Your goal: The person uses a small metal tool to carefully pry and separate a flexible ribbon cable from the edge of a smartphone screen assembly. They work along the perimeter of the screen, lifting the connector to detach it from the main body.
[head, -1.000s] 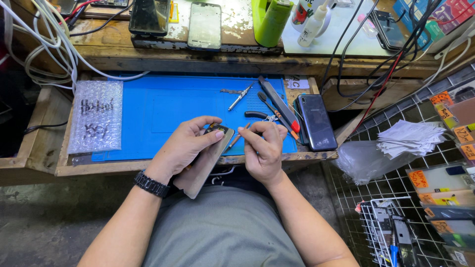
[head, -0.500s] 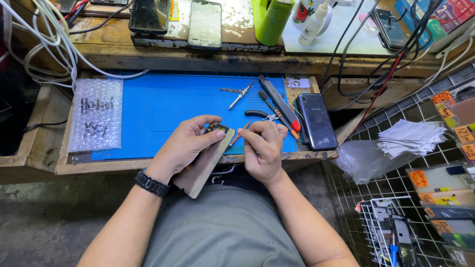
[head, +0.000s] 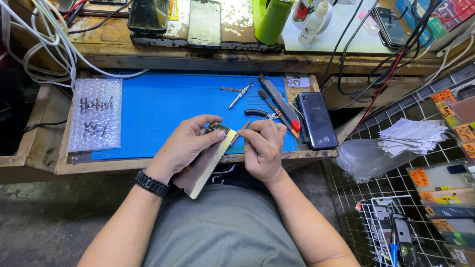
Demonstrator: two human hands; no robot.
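My left hand (head: 184,144) grips an opened phone (head: 210,165) by its upper end and holds it tilted over the front edge of the blue work mat (head: 163,106). The phone's lower end hangs over my lap, and small circuit parts show at its top corner (head: 219,129). My right hand (head: 262,148) is closed on a thin brownish stick tool (head: 241,131). The tool's tip points at the phone's top edge. A black watch (head: 151,183) sits on my left wrist.
On the mat lie tweezers (head: 240,94), a black-handled tool (head: 258,113) and a long tool with a red end (head: 280,103). A dark phone (head: 317,121) lies at its right, a bubble-wrap bag (head: 95,121) at its left. Phones (head: 204,22), a green container (head: 271,20) and cables (head: 44,47) crowd the bench above.
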